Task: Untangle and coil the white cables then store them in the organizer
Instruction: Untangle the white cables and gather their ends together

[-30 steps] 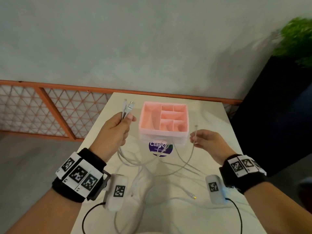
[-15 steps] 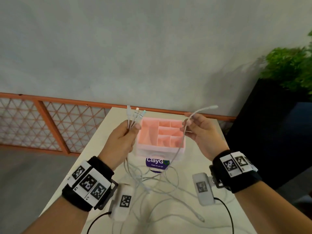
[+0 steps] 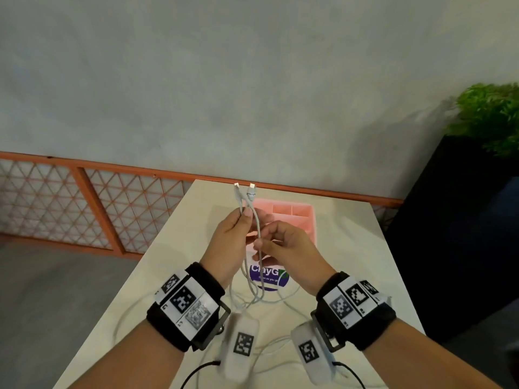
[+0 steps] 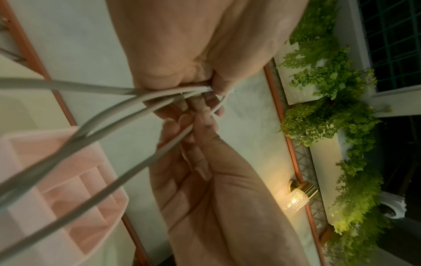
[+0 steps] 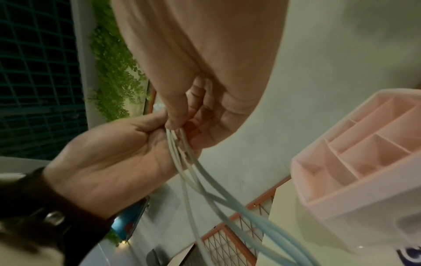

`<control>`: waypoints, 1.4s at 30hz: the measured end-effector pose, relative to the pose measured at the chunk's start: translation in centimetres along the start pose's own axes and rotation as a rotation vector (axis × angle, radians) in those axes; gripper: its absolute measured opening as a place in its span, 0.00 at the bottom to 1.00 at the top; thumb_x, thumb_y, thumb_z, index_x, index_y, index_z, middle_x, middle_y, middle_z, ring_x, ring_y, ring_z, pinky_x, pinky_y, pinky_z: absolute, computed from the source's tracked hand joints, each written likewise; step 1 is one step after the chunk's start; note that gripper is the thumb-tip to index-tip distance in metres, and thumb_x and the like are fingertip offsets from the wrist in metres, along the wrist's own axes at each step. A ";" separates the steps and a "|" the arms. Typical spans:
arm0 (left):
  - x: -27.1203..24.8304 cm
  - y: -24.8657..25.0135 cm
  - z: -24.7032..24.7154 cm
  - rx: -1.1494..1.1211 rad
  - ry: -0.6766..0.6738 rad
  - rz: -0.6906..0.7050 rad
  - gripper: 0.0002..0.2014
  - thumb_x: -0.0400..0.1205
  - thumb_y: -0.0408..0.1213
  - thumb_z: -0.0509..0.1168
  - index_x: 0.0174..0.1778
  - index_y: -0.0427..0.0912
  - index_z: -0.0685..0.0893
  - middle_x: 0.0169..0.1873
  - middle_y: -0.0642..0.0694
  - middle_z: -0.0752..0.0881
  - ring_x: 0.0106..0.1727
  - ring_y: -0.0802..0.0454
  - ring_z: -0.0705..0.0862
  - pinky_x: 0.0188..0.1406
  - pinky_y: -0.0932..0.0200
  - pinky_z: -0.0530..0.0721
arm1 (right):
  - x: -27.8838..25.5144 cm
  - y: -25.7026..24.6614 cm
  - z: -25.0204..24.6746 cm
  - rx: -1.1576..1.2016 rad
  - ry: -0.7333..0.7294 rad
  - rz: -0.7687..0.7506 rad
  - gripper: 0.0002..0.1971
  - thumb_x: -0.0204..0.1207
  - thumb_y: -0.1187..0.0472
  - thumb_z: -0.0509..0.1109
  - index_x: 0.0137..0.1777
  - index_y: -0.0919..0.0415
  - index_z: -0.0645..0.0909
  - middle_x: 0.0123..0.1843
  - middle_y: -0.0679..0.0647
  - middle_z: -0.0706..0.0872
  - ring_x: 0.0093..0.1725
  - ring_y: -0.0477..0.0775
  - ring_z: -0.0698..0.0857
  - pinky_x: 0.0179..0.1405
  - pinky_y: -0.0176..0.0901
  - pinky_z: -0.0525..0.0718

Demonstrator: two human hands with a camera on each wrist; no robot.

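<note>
Above the tabletop (image 3: 351, 248), near its far edge, the left hand (image 3: 229, 242) grips the white cables (image 3: 257, 228) upright while the right hand (image 3: 283, 245) pinches one strand before the pink organizer (image 3: 303, 217).

Both hands raised close together, left hand (image 3: 230, 242) fisted, right hand (image 3: 283, 248) pinching

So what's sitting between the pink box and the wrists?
In the head view, a purple sticker on the table, with loose white cables trailing across it.

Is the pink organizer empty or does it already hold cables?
Empty, where visible: the organizer's compartments show only bare pink walls. Hands hide its near part in the head view.
</note>
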State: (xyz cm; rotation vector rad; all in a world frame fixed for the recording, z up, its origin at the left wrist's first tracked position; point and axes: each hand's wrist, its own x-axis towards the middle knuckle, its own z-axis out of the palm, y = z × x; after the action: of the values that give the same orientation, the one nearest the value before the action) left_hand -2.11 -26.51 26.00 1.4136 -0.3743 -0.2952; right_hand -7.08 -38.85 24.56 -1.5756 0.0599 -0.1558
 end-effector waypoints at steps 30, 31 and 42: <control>-0.1 6.8 -7.7 0.000 0.205 0.245 0.17 0.86 0.50 0.52 0.31 0.49 0.67 0.20 0.56 0.63 0.21 0.58 0.57 0.21 0.59 0.53 | 0.4 8.1 -10.2 -0.813 0.047 0.274 0.09 0.77 0.70 0.63 0.39 0.57 0.78 0.36 0.51 0.81 0.40 0.56 0.79 0.36 0.38 0.76; -0.1 6.2 -7.3 0.043 0.198 0.226 0.17 0.86 0.51 0.54 0.31 0.49 0.67 0.20 0.57 0.63 0.21 0.58 0.57 0.20 0.60 0.54 | 0.8 7.2 -10.2 -0.750 0.087 0.234 0.11 0.75 0.72 0.65 0.38 0.55 0.78 0.36 0.51 0.82 0.39 0.55 0.79 0.37 0.38 0.77; -0.1 1.1 -1.5 0.603 -0.141 0.115 0.19 0.77 0.53 0.68 0.29 0.42 0.77 0.24 0.41 0.73 0.26 0.59 0.69 0.27 0.66 0.63 | -0.6 -5.3 -3.6 -0.665 0.067 -0.398 0.04 0.75 0.57 0.71 0.46 0.48 0.86 0.39 0.45 0.86 0.42 0.50 0.78 0.43 0.39 0.75</control>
State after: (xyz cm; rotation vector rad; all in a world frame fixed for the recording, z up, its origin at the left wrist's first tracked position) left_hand -1.61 -25.01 26.91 1.9571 -0.6981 -0.1939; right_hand -8.46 -42.25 29.87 -2.2343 -0.1683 -0.5435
